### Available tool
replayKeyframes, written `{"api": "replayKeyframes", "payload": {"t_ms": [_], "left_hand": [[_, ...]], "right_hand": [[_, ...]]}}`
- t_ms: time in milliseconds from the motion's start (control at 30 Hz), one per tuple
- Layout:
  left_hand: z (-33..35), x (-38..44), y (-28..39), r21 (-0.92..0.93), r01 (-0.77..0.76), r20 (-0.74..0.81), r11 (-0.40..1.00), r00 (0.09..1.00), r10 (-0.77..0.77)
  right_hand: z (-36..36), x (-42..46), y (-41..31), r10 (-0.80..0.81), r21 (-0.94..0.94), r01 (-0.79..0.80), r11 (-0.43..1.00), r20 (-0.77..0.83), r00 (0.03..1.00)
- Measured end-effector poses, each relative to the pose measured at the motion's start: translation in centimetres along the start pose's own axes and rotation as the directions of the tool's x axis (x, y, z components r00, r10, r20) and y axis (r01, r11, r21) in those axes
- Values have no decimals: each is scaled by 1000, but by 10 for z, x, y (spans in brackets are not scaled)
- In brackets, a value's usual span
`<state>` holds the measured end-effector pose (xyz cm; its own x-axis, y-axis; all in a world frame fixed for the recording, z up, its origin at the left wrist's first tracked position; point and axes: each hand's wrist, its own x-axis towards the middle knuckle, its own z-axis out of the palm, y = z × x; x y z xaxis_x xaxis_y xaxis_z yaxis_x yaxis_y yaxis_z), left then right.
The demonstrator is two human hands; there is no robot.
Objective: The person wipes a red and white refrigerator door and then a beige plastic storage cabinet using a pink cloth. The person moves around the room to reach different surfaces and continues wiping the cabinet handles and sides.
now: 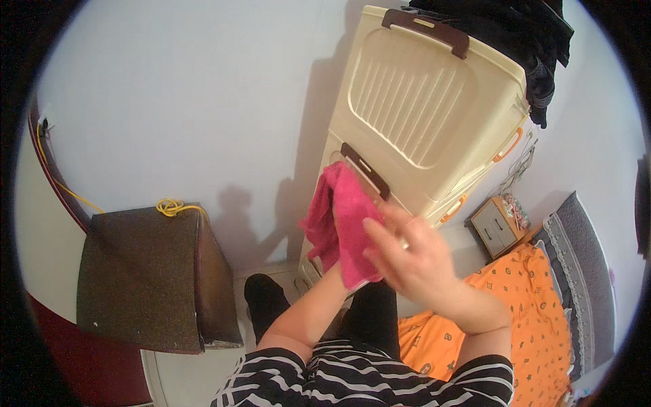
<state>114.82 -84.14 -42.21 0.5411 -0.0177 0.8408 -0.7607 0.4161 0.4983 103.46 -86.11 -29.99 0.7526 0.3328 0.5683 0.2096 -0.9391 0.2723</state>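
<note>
A pink cloth hangs over my left hand and covers most of it, so its fingers cannot be made out. My right hand, slightly blurred, is at the cloth's right edge with its fingers spread. Whether those fingers touch the cloth cannot be told. Just beyond the cloth stands a tall stack of cream plastic storage boxes with brown latches on the front and orange handles on the side.
Dark clothing lies on top of the boxes. At left stands a dark brown cabinet with a coiled yellow cable. To the right are a bed with an orange patterned cover and a small nightstand.
</note>
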Motion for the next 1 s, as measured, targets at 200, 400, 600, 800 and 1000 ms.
{"api": "replayKeyframes", "payload": {"t_ms": [200, 400, 600, 800, 1000], "left_hand": [[-27, -35, 12, 84, -182, 77, 980, 982, 175], [-51, 5, 7, -77, 48, -241, 996, 968, -66], [-80, -4, 24, 494, -68, 77, 867, 996, 34], [-43, 40, 12, 362, -21, -106, 932, 992, 63], [-2, 101, 29, 244, -11, -162, 970, 986, 51]], "right_hand": [[22, -30, -15, 233, 572, -378, 728, 313, 921], [-5, -8, 14, 451, 824, -517, 233, 379, 808], [-40, 17, 30, 556, 883, -158, 443, -133, 821], [-48, 97, 35, -240, -200, 167, 965, -436, 867], [-37, 153, 52, -222, -814, -15, 581, -176, 959]]}}
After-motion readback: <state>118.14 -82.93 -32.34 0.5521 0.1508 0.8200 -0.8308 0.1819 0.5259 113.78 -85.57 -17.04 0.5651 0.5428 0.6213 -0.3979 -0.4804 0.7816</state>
